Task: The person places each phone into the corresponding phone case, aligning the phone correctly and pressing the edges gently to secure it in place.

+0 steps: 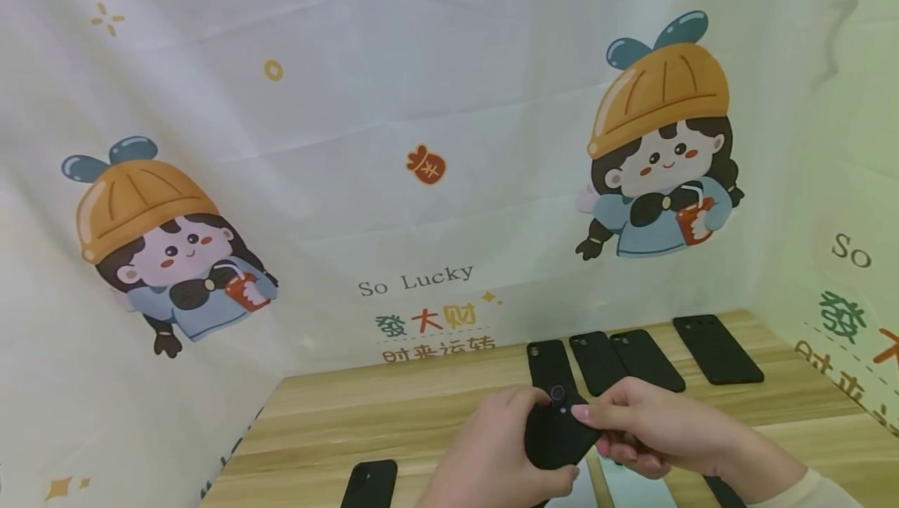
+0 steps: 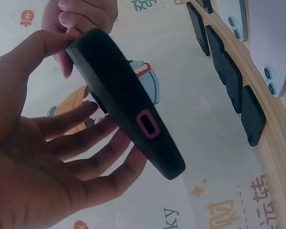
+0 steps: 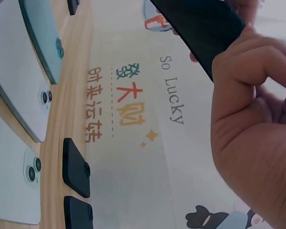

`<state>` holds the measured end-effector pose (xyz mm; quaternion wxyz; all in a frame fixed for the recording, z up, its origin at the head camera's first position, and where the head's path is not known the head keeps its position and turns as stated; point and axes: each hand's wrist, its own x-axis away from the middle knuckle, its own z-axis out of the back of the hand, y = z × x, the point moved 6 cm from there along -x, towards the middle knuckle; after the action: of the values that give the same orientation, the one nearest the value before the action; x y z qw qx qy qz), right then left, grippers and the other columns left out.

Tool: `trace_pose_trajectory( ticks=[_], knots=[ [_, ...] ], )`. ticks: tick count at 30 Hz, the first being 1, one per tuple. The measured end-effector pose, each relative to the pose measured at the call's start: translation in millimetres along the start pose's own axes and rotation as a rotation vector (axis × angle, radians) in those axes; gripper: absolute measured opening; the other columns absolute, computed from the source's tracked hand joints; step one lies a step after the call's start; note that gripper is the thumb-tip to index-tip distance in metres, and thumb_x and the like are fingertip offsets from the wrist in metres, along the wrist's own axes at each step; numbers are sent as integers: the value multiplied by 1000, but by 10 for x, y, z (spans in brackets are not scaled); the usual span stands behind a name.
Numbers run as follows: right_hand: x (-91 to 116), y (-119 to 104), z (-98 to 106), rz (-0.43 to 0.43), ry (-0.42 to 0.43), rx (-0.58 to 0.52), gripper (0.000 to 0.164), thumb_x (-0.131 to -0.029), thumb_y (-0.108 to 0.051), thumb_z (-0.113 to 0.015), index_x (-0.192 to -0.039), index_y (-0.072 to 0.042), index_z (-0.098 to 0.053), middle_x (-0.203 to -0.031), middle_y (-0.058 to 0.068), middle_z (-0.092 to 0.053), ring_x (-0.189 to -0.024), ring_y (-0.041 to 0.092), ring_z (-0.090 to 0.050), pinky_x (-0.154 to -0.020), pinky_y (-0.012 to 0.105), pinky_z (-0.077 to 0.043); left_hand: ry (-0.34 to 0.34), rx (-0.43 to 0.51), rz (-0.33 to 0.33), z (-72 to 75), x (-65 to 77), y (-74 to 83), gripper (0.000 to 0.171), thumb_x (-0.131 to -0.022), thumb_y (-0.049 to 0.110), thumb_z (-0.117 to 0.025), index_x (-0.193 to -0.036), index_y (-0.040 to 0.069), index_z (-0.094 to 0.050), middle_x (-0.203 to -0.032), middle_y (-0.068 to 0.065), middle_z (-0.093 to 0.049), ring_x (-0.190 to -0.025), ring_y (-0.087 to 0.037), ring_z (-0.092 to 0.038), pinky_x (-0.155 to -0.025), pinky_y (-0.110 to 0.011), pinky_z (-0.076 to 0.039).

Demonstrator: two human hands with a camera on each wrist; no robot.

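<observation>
A phone in a black case (image 1: 558,442) is up in front of me over the table, its round camera ring near the upper corner. My left hand (image 1: 481,449) grips it by the sides, thumb at the top and fingers around the far edge. From the right, my right hand (image 1: 656,426) pinches its edge beside the camera. In the left wrist view, the case's end edge (image 2: 128,95) shows a pink-rimmed port slot, with the left fingers (image 2: 86,148) spread behind it. The right wrist view shows its dark flat face (image 3: 200,28) past the right hand (image 3: 257,114).
On the wooden table (image 1: 337,414), several black phones (image 1: 716,348) lie along the back edge, and another black phone (image 1: 370,484) lies at front left. Pale phones (image 3: 21,71) lie near the hands. A printed cloth (image 1: 351,141) hangs behind and beside the table.
</observation>
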<state>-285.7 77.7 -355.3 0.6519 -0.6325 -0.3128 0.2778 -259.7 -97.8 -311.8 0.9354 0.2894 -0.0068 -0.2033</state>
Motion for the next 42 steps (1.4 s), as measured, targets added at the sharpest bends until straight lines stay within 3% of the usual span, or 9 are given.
trace_pose_trajectory(
  ticks=[4, 10, 15, 18, 20, 25, 30, 37, 42],
  knots=[
    [-29, 1, 12, -19, 72, 23, 43, -115, -37, -48, -88, -8, -67, -66, -7, -50, -50, 6, -39, -50, 21, -33, 21, 51, 84, 1, -5, -107, 74, -75, 40, -93, -136, 10, -63, -123, -3, -67, -95, -14, -59, -79, -33, -58],
    [-49, 44, 130, -63, 233, 43, 41, -113, -41, -51, -94, -8, -66, -71, -4, -52, -54, 7, -42, -53, 22, -36, 129, 50, 215, 81, -7, -362, 85, -73, 37, -91, -147, 11, -57, -131, -13, -63, -95, -24, -62, -77, -43, -59],
    [-39, 81, 209, -72, 287, 38, 37, -112, -38, -52, -98, -7, -66, -74, -3, -54, -58, 9, -43, -56, 23, -39, 211, -66, 342, 164, -17, -628, 86, -72, 40, -87, -148, 10, -57, -131, -19, -65, -94, -30, -65, -73, -48, -56],
    [-41, 93, 227, -77, 287, 36, 36, -112, -36, -53, -101, -5, -66, -77, -2, -55, -60, 9, -44, -57, 23, -39, 229, -162, 414, 171, -9, -809, 88, -73, 45, -88, -146, 5, -59, -129, -23, -68, -98, -35, -68, -80, -55, -59],
    [-44, 95, 236, -80, 289, 39, 35, -112, -35, -52, -102, -4, -66, -77, -1, -55, -60, 10, -44, -57, 23, -39, 235, -218, 436, 153, 0, -922, 85, -72, 46, -89, -139, 1, -62, -120, -23, -72, -94, -34, -70, -77, -55, -60],
    [-44, 102, 256, -91, 295, 40, 35, -113, -34, -51, -104, -4, -66, -78, -1, -56, -61, 10, -44, -57, 23, -38, 198, -282, 476, 52, 20, -1201, 62, -73, 42, -90, -114, 0, -70, -90, -17, -72, -72, -27, -64, -60, -47, -54],
    [-37, 106, 258, -93, 285, 36, 34, -113, -32, -51, -105, -3, -66, -79, -1, -55, -61, 10, -43, -57, 23, -38, 133, -290, 546, -51, 35, -1475, 52, -74, 39, -90, -104, 0, -72, -81, -14, -69, -68, -26, -61, -59, -45, -54],
    [-39, 101, 224, -84, 271, 33, 31, -112, -30, -51, -103, -4, -66, -78, -1, -55, -61, 10, -43, -57, 23, -38, 59, -269, 592, -177, 53, -1690, 40, -75, 38, -91, -62, 9, -67, -57, -4, -59, -54, -20, -54, -52, -37, -46],
    [-43, 107, 208, -83, 272, 30, 32, -112, -30, -52, -101, -5, -66, -77, -1, -55, -61, 10, -44, -57, 23, -38, 17, -263, 633, -213, 38, -1765, 37, -75, 35, -90, -71, 6, -67, -61, -6, -62, -56, -21, -54, -56, -38, -46]
  ],
)
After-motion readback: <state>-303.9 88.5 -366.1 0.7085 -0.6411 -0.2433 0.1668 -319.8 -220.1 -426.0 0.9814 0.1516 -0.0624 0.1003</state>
